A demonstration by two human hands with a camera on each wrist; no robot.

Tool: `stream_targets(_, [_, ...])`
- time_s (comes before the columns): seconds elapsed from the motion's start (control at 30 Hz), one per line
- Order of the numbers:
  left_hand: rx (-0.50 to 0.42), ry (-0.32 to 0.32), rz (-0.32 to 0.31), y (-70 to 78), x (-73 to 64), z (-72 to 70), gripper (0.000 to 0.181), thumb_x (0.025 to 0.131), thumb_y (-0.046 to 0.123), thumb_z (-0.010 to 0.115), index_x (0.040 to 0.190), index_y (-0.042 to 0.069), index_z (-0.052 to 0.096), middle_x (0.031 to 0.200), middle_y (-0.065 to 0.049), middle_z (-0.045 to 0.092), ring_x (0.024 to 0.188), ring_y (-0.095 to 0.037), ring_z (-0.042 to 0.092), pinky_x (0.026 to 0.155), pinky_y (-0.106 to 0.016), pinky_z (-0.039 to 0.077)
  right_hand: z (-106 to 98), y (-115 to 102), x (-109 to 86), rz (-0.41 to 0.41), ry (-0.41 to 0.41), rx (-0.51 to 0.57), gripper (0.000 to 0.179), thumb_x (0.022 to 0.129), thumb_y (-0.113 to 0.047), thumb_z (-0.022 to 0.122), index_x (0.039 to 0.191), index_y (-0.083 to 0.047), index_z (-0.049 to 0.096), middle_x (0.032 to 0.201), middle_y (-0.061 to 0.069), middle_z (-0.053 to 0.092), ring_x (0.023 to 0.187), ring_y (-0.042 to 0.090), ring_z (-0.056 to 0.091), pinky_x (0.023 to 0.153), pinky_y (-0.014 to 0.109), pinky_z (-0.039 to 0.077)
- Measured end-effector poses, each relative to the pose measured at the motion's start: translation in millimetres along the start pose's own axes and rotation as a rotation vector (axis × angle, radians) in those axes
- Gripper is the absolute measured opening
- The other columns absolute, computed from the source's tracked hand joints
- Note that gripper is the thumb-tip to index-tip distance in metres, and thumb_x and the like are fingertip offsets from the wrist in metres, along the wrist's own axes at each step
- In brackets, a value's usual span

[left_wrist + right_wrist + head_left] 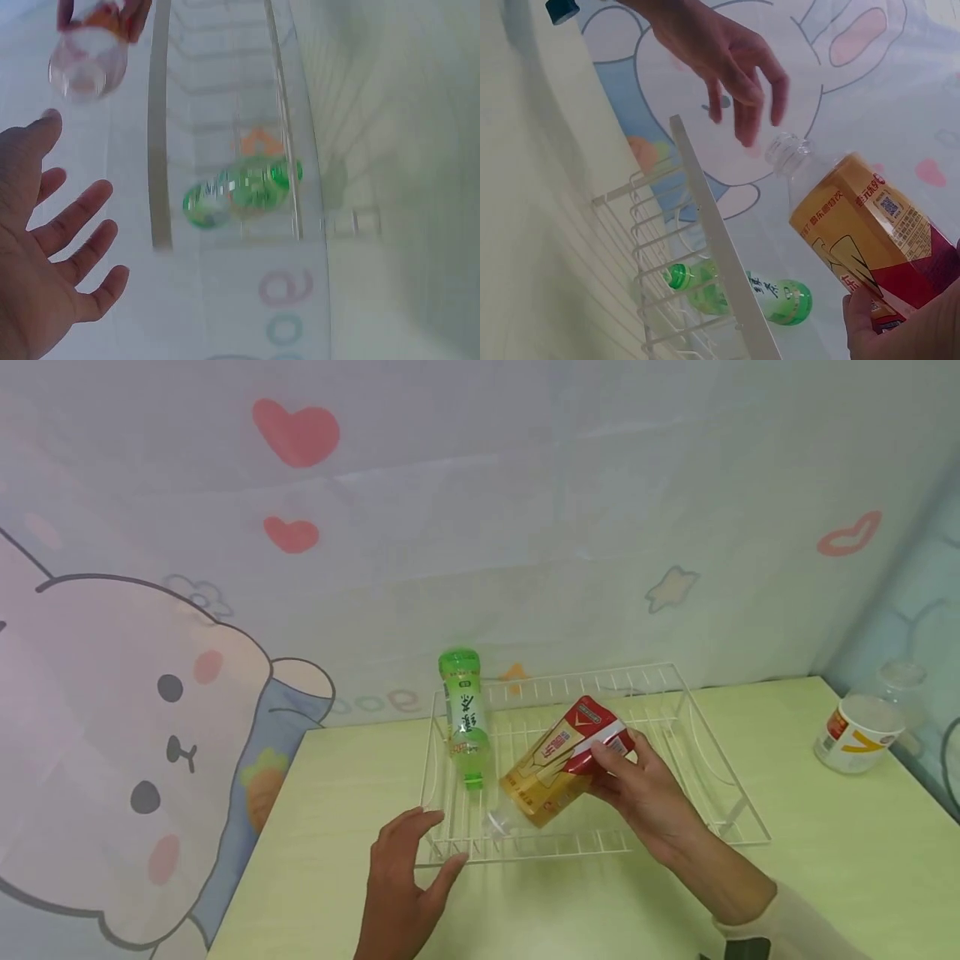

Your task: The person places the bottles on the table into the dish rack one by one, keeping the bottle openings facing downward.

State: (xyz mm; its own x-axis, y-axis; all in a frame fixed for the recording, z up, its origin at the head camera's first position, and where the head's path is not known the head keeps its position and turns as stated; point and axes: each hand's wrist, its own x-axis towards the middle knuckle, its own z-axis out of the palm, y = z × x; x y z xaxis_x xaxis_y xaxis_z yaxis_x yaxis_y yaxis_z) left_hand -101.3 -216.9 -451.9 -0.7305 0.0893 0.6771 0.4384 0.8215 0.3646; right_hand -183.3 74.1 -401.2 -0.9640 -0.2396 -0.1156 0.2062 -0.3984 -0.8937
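Observation:
My right hand (648,789) grips a clear plastic bottle with a red and gold label (566,760) near its base. The bottle is tilted over the white wire rack (540,857), its uncapped neck aimed at my left hand. My left hand (408,877) is by the rack's front left corner, thumb and fingers spread, holding nothing. In the right wrist view the left fingers hang just off the bare threaded bottle mouth (786,154). A green tea bottle (467,718) with a green cap lies in the left part of the rack, cap toward me.
A white tub with a red and yellow label (858,735) stands on the pale green table (300,827) at the far right, with a clear jar (902,681) behind it. A cartoon-printed cloth (487,527) closes off the back. A dark cable (947,768) hangs at the right edge.

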Motion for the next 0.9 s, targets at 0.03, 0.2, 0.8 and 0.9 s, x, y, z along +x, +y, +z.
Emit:
stream_targets(0.03, [0.006,-0.003,0.001,-5.2,-2.1,-4.6,0.06,0.071,0.019,0.09,0.124,0.013,0.062,0.123,-0.002,0.064,0.122,-0.026,0.054,0.088,-0.049,0.041,-0.5,-0.6,-0.1,-0.004,0.002,-0.004,0.043,0.101,-0.024,0.06,0.136,-0.013,0.036,0.12,0.005,0.058,0.103,0.018,0.064,0.093,0.03,0.051])
stream_targets(0.2, [0.038,-0.006,0.005,-26.7,-15.4,-19.7,0.054,0.071,0.031,0.09,0.116,0.011,0.068,0.123,-0.005,0.064,0.12,-0.032,0.054,0.086,-0.056,0.04,-2.2,-3.4,-1.1,-0.02,0.0,-0.015,0.043,0.101,-0.023,0.06,0.135,-0.015,0.036,0.12,0.005,0.058,0.104,0.017,0.064,0.093,0.03,0.052])
stream_targets(0.8, [0.161,-0.02,0.007,-32.5,-34.2,-7.4,0.029,0.067,0.011,0.089,0.092,0.015,0.075,0.107,-0.006,0.069,0.106,-0.035,0.061,0.07,-0.06,0.048,-5.2,-8.9,0.3,-0.064,0.02,-0.161,0.057,0.101,-0.025,0.061,0.145,-0.013,0.027,0.133,0.013,0.045,0.113,0.017,0.058,0.094,0.027,0.05])
stream_targets(0.9, [0.167,-0.008,0.003,-30.6,-32.7,-6.6,0.026,0.068,0.009,0.088,0.09,0.013,0.075,0.104,-0.007,0.069,0.103,-0.036,0.062,0.07,-0.061,0.048,-6.8,-10.7,2.8,-0.092,0.028,-0.226,0.064,0.1,-0.025,0.062,0.149,-0.011,0.023,0.137,0.014,0.043,0.116,0.017,0.054,0.093,0.026,0.051])
